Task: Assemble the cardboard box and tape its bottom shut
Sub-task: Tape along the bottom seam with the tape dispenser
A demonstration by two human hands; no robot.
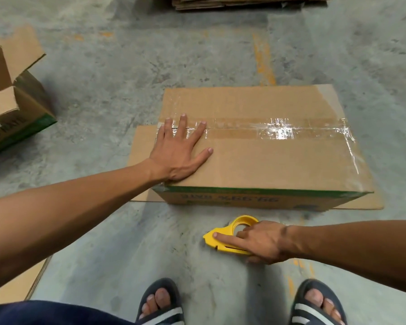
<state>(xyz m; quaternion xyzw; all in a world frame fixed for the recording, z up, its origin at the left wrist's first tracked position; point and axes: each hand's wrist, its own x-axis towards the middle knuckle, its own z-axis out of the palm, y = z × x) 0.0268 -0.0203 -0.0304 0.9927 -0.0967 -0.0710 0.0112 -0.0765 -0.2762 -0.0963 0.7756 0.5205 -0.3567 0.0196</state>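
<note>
A brown cardboard box stands upside down on the concrete floor, its bottom flaps closed and facing up. Clear shiny tape runs along the centre seam and down the right side. My left hand lies flat with fingers spread on the left end of the box, over the taped seam. In front of the box, low to the floor, my right hand grips a yellow tape dispenser, index finger stretched along its top. The box's lower flaps splay out on the floor at left and right.
Another open cardboard box stands at the left edge. A stack of flat cardboard lies at the top. A flat cardboard sheet lies at bottom left. My sandalled feet are at the bottom edge.
</note>
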